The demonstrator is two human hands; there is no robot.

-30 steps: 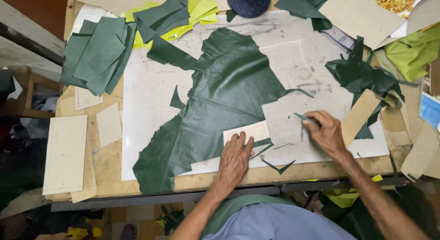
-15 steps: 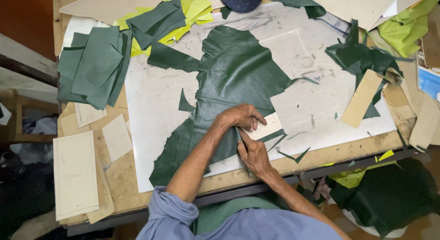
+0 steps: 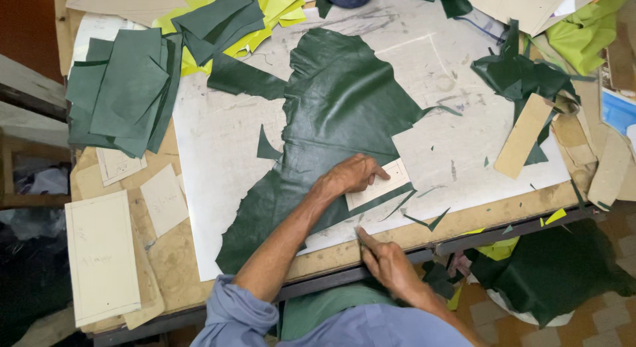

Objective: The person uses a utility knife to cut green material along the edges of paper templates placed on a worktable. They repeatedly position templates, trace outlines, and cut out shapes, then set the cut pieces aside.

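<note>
Leather point(image 3: 338, 115) lies under my left hand point(image 3: 351, 176), pressing a card template point(image 3: 379, 185) flat; my right hand point(image 3: 387, 264) pinches a knife point(image 3: 361, 234).

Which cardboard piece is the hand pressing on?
The small pale rectangular template lying on the big green leather hide, under the left hand. The other cardboard pieces lie untouched at the table's edges.

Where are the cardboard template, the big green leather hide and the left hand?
cardboard template point(image 3: 391, 182), head view, its bare right half.
green leather hide point(image 3: 344, 95), head view, its wide upper part.
left hand point(image 3: 351, 174), head view, back of the hand.
</note>
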